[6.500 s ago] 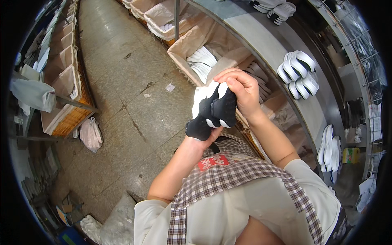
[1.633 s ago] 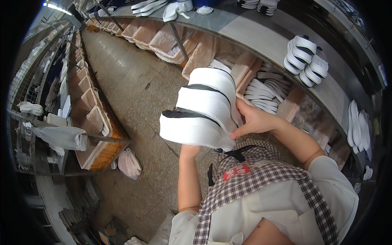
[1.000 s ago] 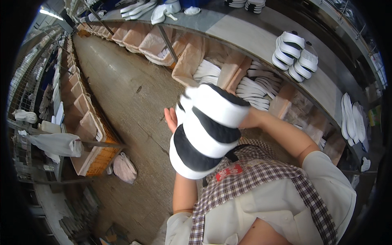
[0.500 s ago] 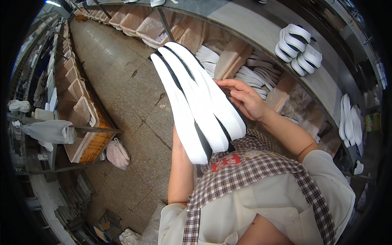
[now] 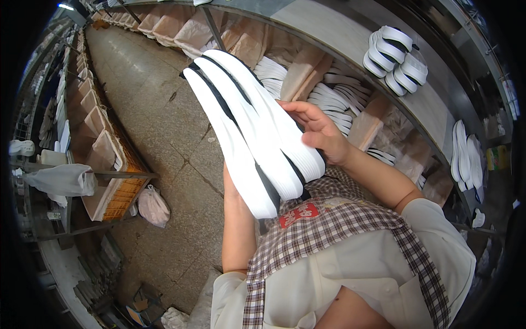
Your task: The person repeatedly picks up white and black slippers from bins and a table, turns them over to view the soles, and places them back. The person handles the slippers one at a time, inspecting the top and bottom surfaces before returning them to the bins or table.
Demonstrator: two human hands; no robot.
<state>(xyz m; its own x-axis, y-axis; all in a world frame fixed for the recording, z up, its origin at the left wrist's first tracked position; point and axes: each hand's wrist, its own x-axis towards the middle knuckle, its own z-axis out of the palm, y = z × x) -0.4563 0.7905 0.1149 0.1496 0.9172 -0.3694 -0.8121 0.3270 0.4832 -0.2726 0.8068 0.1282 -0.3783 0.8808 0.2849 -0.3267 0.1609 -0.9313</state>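
Soles: lay three together, fanned side by side, white with black parts, held in the air above the floor and just in front of the apron.
Long axis: ran from the far left down to the near right, with the near ends close to the apron.
Right hand: touched the outer edge of the rightmost sole, fingers and thumb parted, not wrapped around. Could not tell a firm hold.
Left hand: hidden under the soles, with only the left wrist visible beside the leftmost sole. Could not tell the grip; seemed to carry the weight from below.
Place of soles: lay to the left of the right hand and over the left hand, thus across both.
Nearer hand: in plain contact on the right; could not judge the left.
Bench: ran along the right side, carrying a pile of similar soles, apart from both hands.
Bins: stood under the bench, beyond the right hand, pale-lined, with more soles inside.
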